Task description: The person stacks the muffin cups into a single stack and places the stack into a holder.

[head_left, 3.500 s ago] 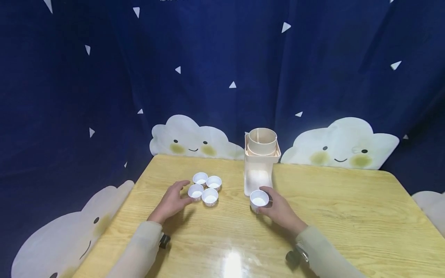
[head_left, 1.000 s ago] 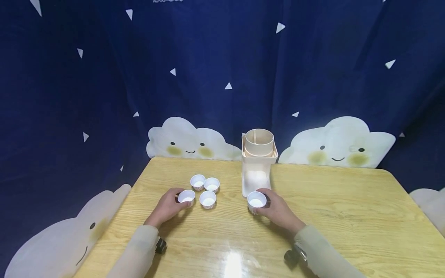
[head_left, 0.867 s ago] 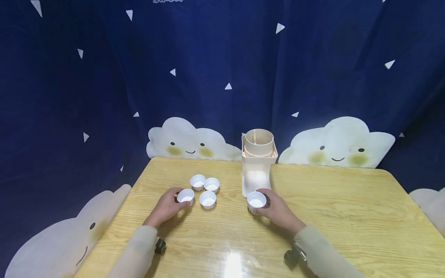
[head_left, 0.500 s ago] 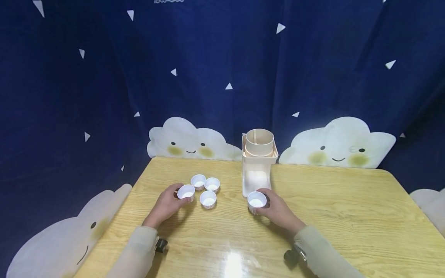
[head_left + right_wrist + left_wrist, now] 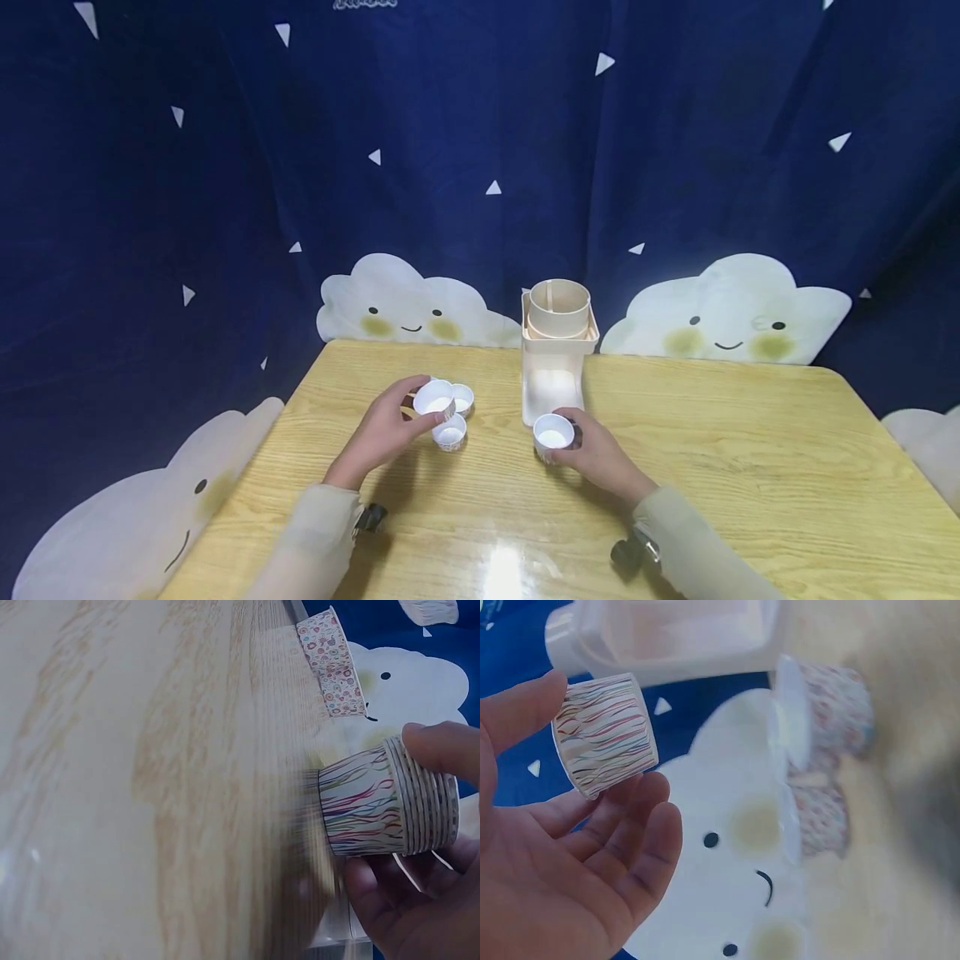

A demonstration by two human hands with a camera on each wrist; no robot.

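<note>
Step in hand looks like gathering paper cups: one lifted cup on the left, a nested stack on the right. Left hand (image 5: 390, 429), left of centre in the head frame, pinches a striped cup (image 5: 433, 398) between thumb and fingers, mouth up, raised off the surface (image 5: 712, 458). Two loose cups (image 5: 462, 400) (image 5: 450, 435) show just beyond and below it; whether another sits hidden behind, cannot tell from the head view. Right hand (image 5: 600, 454), lower right of centre, grips the cup stack (image 5: 553, 435) by its side, thumb one way, fingers the other; several rims show packed together in the right wrist view. Stack is upright, just in front of the beige stand (image 5: 555, 354); contact with the surface not clear. Next move probably calls for carrying the striped cup toward frame right, over the stack, lining up the mouths and lowering it in, with the right hand steadying. Main risk, as judged: light paper walls denting, or the lifted cup knocking the loose ones.
</note>
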